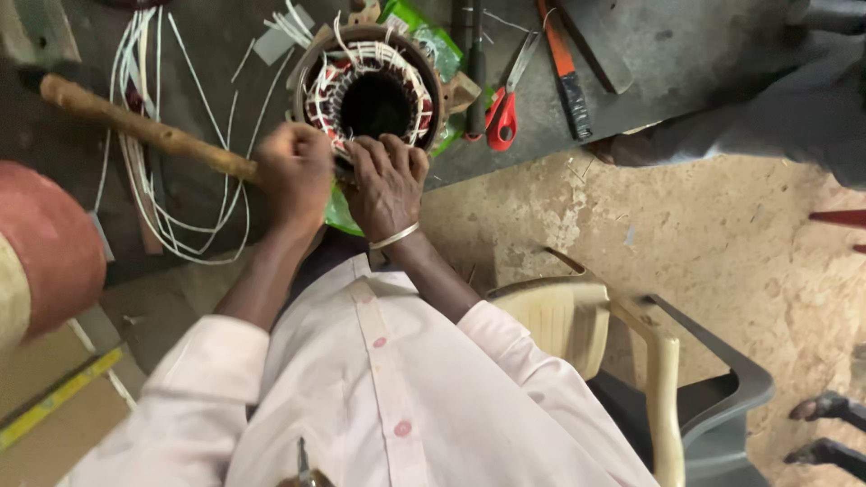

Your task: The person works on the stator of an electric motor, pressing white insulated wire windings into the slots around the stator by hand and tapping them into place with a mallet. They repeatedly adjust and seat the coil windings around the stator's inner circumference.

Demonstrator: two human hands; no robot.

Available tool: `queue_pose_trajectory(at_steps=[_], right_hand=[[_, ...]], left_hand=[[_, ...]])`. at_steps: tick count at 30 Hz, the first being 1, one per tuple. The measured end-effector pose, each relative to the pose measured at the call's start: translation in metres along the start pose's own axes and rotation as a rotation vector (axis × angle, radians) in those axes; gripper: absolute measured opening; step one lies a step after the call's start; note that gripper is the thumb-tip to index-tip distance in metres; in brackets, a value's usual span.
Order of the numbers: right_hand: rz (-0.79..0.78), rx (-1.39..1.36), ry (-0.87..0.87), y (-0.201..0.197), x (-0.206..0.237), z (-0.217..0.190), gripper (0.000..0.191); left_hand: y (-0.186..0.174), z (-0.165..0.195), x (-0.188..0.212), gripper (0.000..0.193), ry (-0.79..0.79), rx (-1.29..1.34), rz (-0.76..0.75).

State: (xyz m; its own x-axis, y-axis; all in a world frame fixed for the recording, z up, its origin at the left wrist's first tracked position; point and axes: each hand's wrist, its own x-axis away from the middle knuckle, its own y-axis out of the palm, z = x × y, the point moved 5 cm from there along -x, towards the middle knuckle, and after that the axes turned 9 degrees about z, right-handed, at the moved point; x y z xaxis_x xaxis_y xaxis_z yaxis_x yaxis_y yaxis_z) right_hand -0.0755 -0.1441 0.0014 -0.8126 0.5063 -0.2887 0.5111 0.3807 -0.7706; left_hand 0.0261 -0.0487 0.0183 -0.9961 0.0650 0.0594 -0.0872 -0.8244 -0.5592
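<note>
Looking down from the head camera, so only one view to go on: the left hand [293, 171] is closed in a fist around a rough wooden stick [135, 126], which runs off toward the upper left across the dark counter [667, 54]. The right hand [386, 185] is curled with fingers bent down onto the near rim of a round motor stator [370, 90], pressing on the windings; can't tell if it's actually pinching a wire or just resting there. A thin metal bangle [394, 237] sits on that wrist. The stator stands on the counter just ahead of both hands, open bore facing up, red and white insulation strips sticking out around the coils. Loose white sleeving [171, 180] is looped on the counter to the left. To the right of the stator lie red-handled scissors [502, 113] and an orange-and-black tool [566, 72]. A cream plastic chair [586, 325] is on the dirt floor [722, 225] lower right.
</note>
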Motion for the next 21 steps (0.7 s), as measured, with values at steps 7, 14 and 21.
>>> queue_pose_trajectory(at_steps=[7,14,21], right_hand=[[-0.005,-0.005,0.016,0.002,0.001,0.000,0.055],[-0.006,-0.014,0.020,0.003,0.005,0.003,0.054],[0.000,-0.043,0.008,0.001,0.003,0.001,0.060]], left_hand=[[-0.025,0.009,0.005,0.019,0.431,-0.224,-0.080],[0.008,-0.016,0.010,0.014,0.132,-0.054,-0.129],[-0.057,-0.009,0.022,0.016,-0.825,0.424,-0.494]])
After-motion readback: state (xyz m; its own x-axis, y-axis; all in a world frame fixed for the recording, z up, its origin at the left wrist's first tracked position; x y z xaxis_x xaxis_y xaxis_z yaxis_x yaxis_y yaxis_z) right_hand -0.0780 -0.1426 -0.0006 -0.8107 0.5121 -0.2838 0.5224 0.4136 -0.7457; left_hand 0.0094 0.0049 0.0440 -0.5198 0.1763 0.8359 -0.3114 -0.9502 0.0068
